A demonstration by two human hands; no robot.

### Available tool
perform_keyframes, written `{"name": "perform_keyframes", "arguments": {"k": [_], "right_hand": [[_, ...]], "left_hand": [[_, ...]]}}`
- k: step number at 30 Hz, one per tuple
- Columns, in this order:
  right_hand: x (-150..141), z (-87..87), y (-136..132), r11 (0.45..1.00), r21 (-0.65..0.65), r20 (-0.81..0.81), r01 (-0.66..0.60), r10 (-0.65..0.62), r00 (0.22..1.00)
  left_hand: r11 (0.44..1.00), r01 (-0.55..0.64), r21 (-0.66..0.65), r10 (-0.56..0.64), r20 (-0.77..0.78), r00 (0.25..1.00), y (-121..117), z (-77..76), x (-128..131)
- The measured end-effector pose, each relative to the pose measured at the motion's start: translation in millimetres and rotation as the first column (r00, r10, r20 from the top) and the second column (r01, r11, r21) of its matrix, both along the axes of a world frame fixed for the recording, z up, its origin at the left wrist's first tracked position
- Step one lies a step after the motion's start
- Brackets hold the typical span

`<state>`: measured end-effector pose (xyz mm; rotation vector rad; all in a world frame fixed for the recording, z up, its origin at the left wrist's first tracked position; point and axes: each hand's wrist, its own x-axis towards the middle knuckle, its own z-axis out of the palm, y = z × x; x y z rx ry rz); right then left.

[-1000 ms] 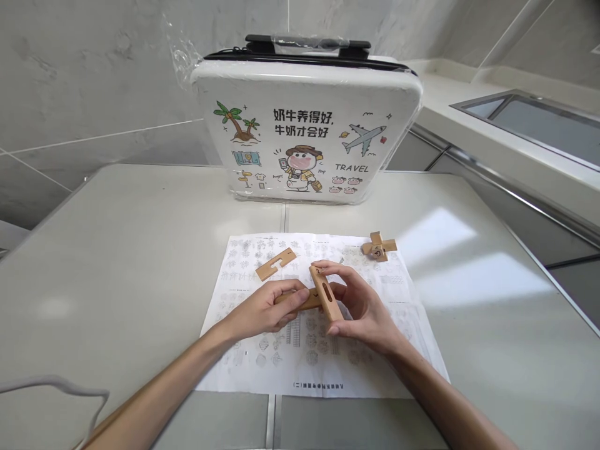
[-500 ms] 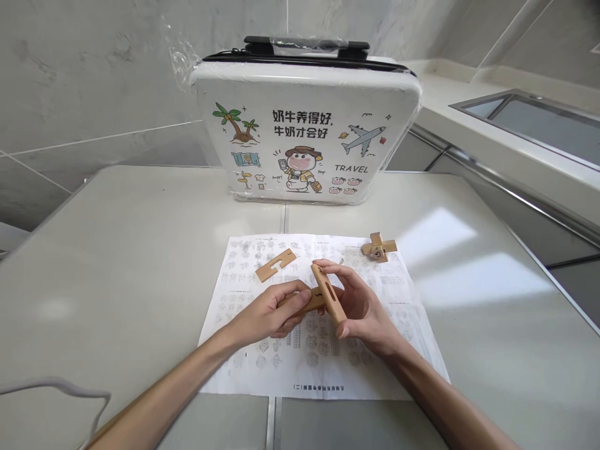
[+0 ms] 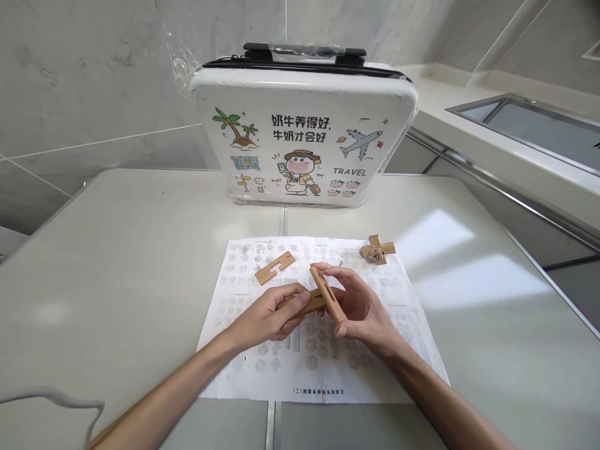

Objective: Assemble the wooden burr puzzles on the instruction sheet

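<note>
My left hand (image 3: 284,311) pinches a flat wooden puzzle piece (image 3: 313,302) with a dark mark on it. Thumb and fingers of my right hand (image 3: 363,309) grip a second wooden piece, the slotted one (image 3: 329,295), by its two ends. The two pieces meet at an angle; whether they interlock or only touch I cannot tell. Beyond my left hand, a notched wooden piece (image 3: 269,273) lies flat on a printed instruction sheet (image 3: 253,381). An assembled cross-shaped wooden puzzle (image 3: 376,251) rests at the sheet's far right corner.
A white suitcase (image 3: 253,94) in clear plastic wrap stands at the back of the pale table (image 3: 117,262), near the grey wall. A grey cable (image 3: 51,392) runs along the front left. To the right is a counter (image 3: 506,137) with a glass-topped inset.
The view has tilted very slightly. Both hands and the two held pieces stay almost as they were.
</note>
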<state>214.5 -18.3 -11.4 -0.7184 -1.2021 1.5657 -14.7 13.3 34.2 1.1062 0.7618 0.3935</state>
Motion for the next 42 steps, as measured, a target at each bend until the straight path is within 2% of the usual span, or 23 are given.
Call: {"name": "perform_keyframes", "arguments": {"k": [7, 14, 19, 23, 28, 34, 42], "right_hand": [[-2.5, 1.8, -0.6, 1.0, -0.015, -0.029, -0.015, 0.015, 0.999], [-5.6, -0.2, -2.6, 1.0, 0.001, 0.001, -0.016, 0.016, 1.0], [-10.2, -0.2, -4.8, 0.997, -0.035, 0.01, -0.07, 0.07, 0.997], [-10.0, 1.4, -2.0, 0.998, -0.057, -0.029, -0.019, 0.017, 0.999], [-6.8, -0.7, 1.5, 0.991, -0.098, -0.045, 0.095, -0.1, 0.994], [-6.5, -4.7, -0.2, 0.993, -0.116, -0.087, 0.028, -0.038, 0.995], [-4.1, -1.5, -0.8, 0.995, -0.104, -0.034, -0.002, -0.001, 0.999]], "left_hand": [[1.0, 0.015, -0.026, -0.014, 0.033, 0.999, -0.6, -1.3, -2.8], [0.999, 0.007, 0.031, -0.008, 0.036, 0.999, -2.3, -2.5, -0.3], [0.999, 0.017, 0.049, -0.018, 0.029, 0.999, -6.2, 2.5, 5.6], [1.0, 0.025, -0.001, -0.025, 0.007, 1.0, -4.8, 6.4, 5.1], [0.999, 0.027, -0.044, -0.026, 0.005, 1.0, -0.6, 4.3, -0.4], [0.997, 0.028, -0.073, -0.023, 0.068, 0.997, -1.0, 1.5, -1.8], [0.998, 0.024, -0.056, -0.02, 0.065, 0.998, -1.5, 0.4, -1.6]]}}
